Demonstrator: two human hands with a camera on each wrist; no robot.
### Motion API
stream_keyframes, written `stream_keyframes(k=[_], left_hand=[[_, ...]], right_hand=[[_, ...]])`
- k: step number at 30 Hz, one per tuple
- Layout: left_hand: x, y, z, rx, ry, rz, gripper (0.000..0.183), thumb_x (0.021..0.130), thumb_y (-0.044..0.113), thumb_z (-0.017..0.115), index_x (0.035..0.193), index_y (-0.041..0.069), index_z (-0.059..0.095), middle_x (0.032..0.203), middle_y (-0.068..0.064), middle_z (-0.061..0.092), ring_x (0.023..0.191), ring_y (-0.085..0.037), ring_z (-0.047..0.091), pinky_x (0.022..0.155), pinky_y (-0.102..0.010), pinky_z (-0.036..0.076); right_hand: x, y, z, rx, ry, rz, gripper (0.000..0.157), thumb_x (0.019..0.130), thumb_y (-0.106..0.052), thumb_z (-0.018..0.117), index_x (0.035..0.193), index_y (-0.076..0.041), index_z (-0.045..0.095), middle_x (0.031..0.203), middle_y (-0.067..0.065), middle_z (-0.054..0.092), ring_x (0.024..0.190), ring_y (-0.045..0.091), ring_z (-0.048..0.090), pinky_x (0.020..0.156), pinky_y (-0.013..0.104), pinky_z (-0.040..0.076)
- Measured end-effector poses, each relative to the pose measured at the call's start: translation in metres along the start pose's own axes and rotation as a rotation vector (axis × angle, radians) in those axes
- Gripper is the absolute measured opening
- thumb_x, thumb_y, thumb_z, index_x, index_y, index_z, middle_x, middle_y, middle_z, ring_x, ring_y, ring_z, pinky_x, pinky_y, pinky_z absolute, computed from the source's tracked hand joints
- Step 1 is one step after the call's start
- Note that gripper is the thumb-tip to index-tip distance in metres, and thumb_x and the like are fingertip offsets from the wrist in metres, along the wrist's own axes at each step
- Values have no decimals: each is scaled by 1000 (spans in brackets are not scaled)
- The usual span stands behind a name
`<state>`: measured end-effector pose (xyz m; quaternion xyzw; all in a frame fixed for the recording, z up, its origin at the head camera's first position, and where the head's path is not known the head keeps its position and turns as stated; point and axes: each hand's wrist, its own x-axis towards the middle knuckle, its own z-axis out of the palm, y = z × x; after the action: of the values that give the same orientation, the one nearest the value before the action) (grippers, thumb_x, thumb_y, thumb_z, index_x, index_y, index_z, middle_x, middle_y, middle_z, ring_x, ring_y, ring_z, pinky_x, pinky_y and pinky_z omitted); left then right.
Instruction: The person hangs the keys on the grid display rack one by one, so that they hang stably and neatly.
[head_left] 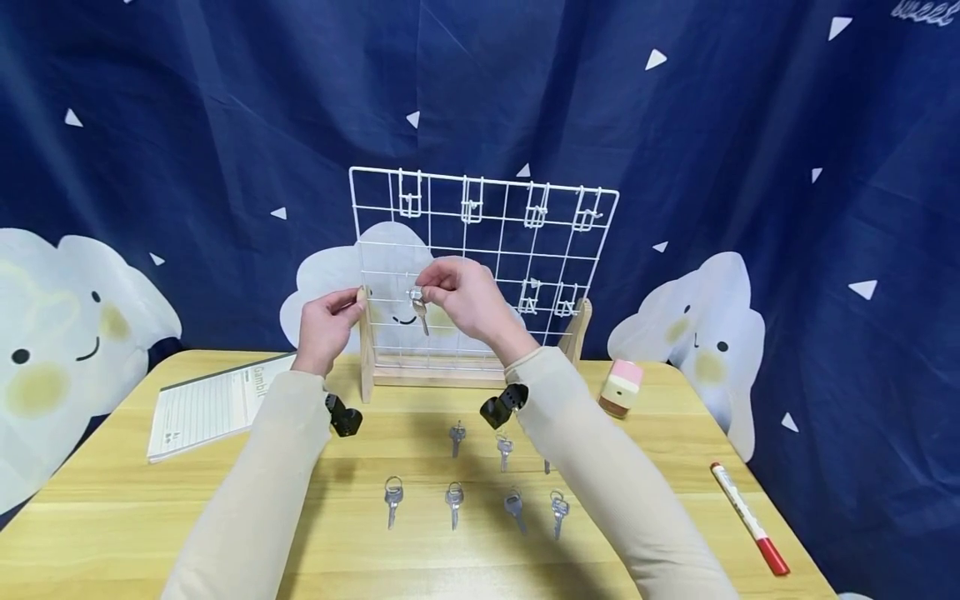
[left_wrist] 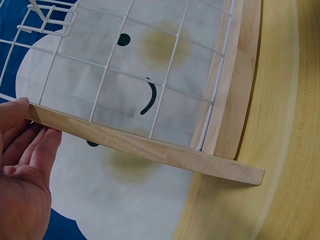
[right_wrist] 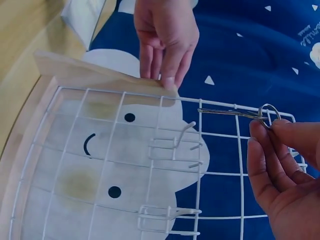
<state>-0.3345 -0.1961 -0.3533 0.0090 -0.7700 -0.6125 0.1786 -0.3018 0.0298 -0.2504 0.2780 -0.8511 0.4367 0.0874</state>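
A white wire grid rack (head_left: 480, 180) stands in a wooden base at the back of the table, with several white hooks (head_left: 409, 204) hung on it. My left hand (head_left: 326, 332) grips the top of the rack's left wooden post (left_wrist: 140, 145), thumb on one side and fingers on the other. In front of the grid, my right hand (head_left: 468, 298) pinches the ring of a silver key (right_wrist: 230, 112). In the head view the key hangs down from the fingers, close to a hook that the hand partly hides. Several more ringed keys (head_left: 393, 496) lie in two rows on the table.
A lined notebook (head_left: 210, 404) lies at the table's left. To the right are a small pink-and-cream block (head_left: 622, 387) and a red-capped marker (head_left: 750, 517). A blue curtain (head_left: 262, 100) with clouds hangs behind. My right sleeve partly covers one key.
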Motion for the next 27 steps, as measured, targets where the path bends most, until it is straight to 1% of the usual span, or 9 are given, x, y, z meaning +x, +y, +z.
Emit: stream_keyframes(k=[3,6,10,13,19,23,27], left_hand=[[0,0,0,-2,0,-3,34,99,8,60,132,-2,60,128,-17,61,117,-26,58,101,-35,46],[1,0,0,-3,1,-1,34,99,9,60,131,-3,60,128,-17,61,116,-26,58,101,-35,46],[1,-1,-1,-4,6,11,34,99,9,61,131,-3,61,127,-17,62,116,-26,58,100,-35,47],[2,-2,-1,-5,10,20,34,99,10,61,130,-3,61,127,-18,62,116,-26,58,100,-36,47],[2,-3,-1,-5,7,22,34,99,11,61,130,-2,62,126,-18,63,115,-26,58,99,-35,48],[2,-3,-1,-6,3,11,34,99,11,61,130,-2,62,126,-17,63,115,-25,58,99,-35,47],[1,-4,-2,-5,3,4,34,99,11,61,130,-2,62,126,-17,63,114,-25,58,100,-35,47]], right_hand=[[3,-4,-3,-7,-13,26,7,96,-7,65,98,-7,71,84,-1,69,79,14,62,71,25,50],[7,-10,-6,-19,-1,20,6,96,-8,65,98,-10,71,86,-2,68,80,15,62,70,25,50],[16,-22,-11,-41,73,-44,5,94,-7,67,96,-10,71,85,-3,68,77,13,62,67,25,50],[23,-31,-14,-45,129,-87,6,93,-5,68,96,-9,72,88,-2,68,76,10,61,68,23,49],[33,-43,-19,-15,220,-131,7,92,-3,68,96,-7,72,91,2,66,75,9,60,69,20,48],[39,-50,-22,7,279,-134,8,91,0,68,96,-5,72,87,1,66,72,9,60,67,19,47],[46,-54,-22,17,324,-99,10,91,1,66,96,-5,72,83,0,65,73,8,62,67,19,47]])
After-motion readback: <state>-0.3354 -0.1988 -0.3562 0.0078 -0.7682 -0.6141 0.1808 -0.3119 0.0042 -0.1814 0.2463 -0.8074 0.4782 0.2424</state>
